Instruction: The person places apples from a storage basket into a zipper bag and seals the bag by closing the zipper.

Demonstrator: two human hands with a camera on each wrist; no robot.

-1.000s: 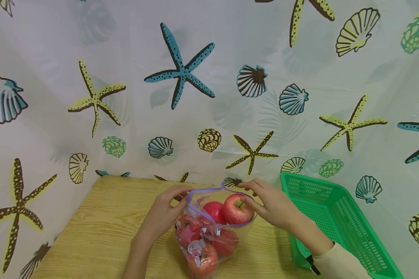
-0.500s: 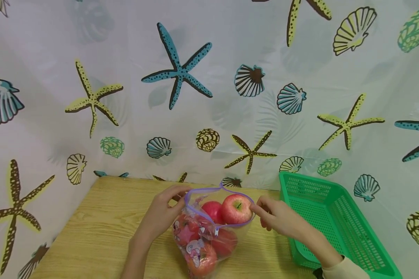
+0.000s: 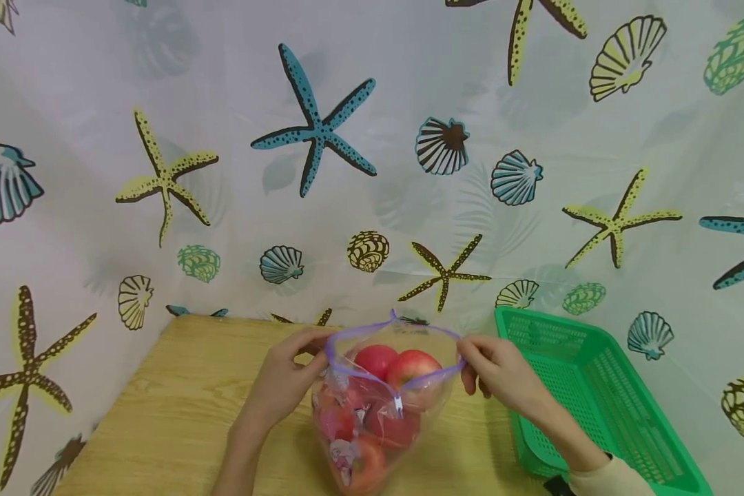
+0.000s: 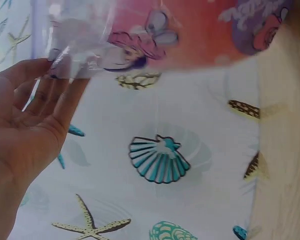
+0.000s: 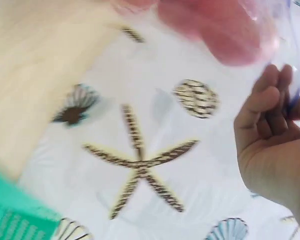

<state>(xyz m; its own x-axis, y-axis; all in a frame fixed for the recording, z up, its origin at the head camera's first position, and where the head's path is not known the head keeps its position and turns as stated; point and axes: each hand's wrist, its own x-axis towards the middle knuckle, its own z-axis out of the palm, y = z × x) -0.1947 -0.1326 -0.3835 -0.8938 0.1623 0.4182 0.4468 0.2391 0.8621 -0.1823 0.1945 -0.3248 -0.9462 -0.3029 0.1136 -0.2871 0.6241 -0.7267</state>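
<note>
A clear zip bag (image 3: 430, 406) with a purple zip rim and printed cartoon figures holds several red apples (image 3: 413, 368). My left hand (image 3: 288, 375) pinches the left side of its rim between thumb and fingers. On the opposite side, my right hand (image 3: 496, 368) pinches the rim, and the mouth of the bag stands wide apart between both hands. A white zip slider (image 3: 398, 403) sits at the front of the rim. In the left wrist view, the left hand (image 4: 37, 110) grips the plastic edge; in the right wrist view, curled fingers of the right hand (image 5: 275, 130) hold the rim.
A green plastic basket (image 3: 595, 406) with slotted sides stands to the right, partly behind my right forearm. The wooden table (image 3: 180, 399) extends to the left of the bag. A curtain (image 3: 322, 227) printed with starfish and shells hangs behind the table.
My right hand came down from above the apples to the right rim and now pinches it. The bag's mouth has widened and its rim has risen. The left hand has kept its grip.
</note>
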